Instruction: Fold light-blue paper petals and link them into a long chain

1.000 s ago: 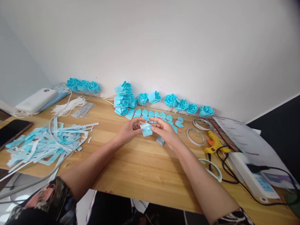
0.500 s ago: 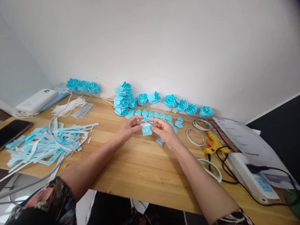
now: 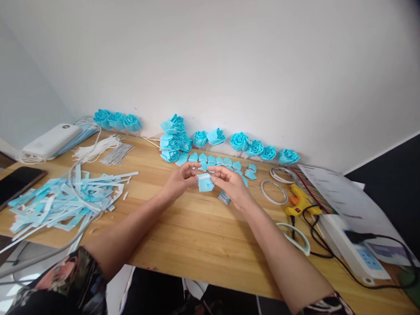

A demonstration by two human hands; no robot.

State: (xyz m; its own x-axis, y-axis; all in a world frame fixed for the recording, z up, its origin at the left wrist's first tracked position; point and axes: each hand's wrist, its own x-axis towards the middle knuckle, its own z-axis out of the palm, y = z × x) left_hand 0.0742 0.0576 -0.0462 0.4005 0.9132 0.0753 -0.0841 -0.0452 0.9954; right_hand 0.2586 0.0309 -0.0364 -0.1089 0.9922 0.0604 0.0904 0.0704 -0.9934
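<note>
Between my two hands is a small light-blue fabric petal (image 3: 206, 183) with a pale strip along its upper edge. My left hand (image 3: 183, 181) pinches its left side between thumb and fingers. The right edge is gripped by my right hand (image 3: 227, 181) in the same way. Just behind the hands, folded blue petals (image 3: 211, 160) lie in rows, some of them hidden by my fingers. Beside my right wrist a small blue piece (image 3: 224, 197) rests on the wooden table (image 3: 196, 241).
Blue fabric roses (image 3: 239, 141) line the wall. On the left are cut strips (image 3: 69, 201), a phone (image 3: 14, 187), a white power bank (image 3: 52, 140) and wire stems (image 3: 116, 154). To the right lie tape rolls (image 3: 273, 192), a yellow glue gun (image 3: 302, 201), scissors handles (image 3: 299, 239) and a power strip (image 3: 356, 251).
The petal between my hands now hangs flatter and shows more of its face, with a pointed lower edge. Both hands stay almost where they were.
</note>
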